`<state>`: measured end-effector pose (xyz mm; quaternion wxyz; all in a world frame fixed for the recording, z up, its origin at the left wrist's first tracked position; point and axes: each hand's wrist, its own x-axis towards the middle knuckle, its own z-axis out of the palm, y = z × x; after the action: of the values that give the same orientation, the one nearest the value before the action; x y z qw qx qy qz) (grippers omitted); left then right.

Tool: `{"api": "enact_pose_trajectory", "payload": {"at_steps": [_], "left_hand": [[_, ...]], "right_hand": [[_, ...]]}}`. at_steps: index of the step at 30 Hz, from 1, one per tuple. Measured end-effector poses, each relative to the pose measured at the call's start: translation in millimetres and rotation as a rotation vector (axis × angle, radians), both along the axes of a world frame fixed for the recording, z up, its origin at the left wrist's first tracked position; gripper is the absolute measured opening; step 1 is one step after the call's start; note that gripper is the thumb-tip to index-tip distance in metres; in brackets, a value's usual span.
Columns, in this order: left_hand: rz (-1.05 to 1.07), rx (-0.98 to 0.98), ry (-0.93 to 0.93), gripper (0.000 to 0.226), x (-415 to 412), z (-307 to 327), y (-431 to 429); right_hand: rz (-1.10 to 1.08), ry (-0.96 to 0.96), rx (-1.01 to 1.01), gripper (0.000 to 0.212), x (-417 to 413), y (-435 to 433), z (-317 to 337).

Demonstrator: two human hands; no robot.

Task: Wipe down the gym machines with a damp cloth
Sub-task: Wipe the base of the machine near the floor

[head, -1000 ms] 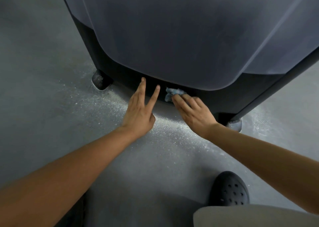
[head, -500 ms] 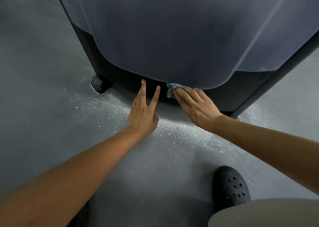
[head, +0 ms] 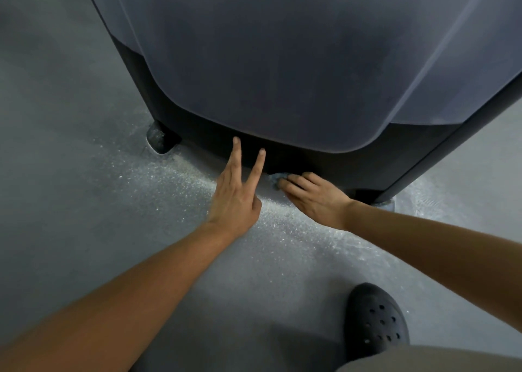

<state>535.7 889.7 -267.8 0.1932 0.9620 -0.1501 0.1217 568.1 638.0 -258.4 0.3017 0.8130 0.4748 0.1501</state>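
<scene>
While my right hand (head: 313, 198) is pinching the bunched cloth (head: 274, 178) against the machine's dark base (head: 324, 161), my left hand (head: 234, 199) is bracing there, two fingers spread; I should be pressing firmly along that base's bottom edge.

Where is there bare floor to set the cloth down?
Bare floor left of the left hand, by the round foot, and left of the shoe. Crowded at the machine base, where the right hand holds the cloth.
</scene>
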Motion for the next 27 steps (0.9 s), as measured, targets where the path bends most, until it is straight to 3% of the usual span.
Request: {"api": "enact_pose_trajectory", "payload": {"at_steps": [7,17,23,27], "left_hand": [[0.041,-0.016,0.032,0.116,-5,5,-11],[0.03,0.015,0.061,0.117,-10,19,-9],[0.051,-0.032,0.046,0.116,-8,10,-19],[0.061,-0.04,0.039,0.114,-9,6,-26]], "right_hand": [[-0.093,-0.2,0.266,0.059,-6,0,46],[-0.104,0.066,-0.002,0.058,-17,6,3],[-0.126,-0.09,0.327,0.06,-12,-8,32],[-0.157,-0.121,0.385,0.06,-11,-10,24]]}}
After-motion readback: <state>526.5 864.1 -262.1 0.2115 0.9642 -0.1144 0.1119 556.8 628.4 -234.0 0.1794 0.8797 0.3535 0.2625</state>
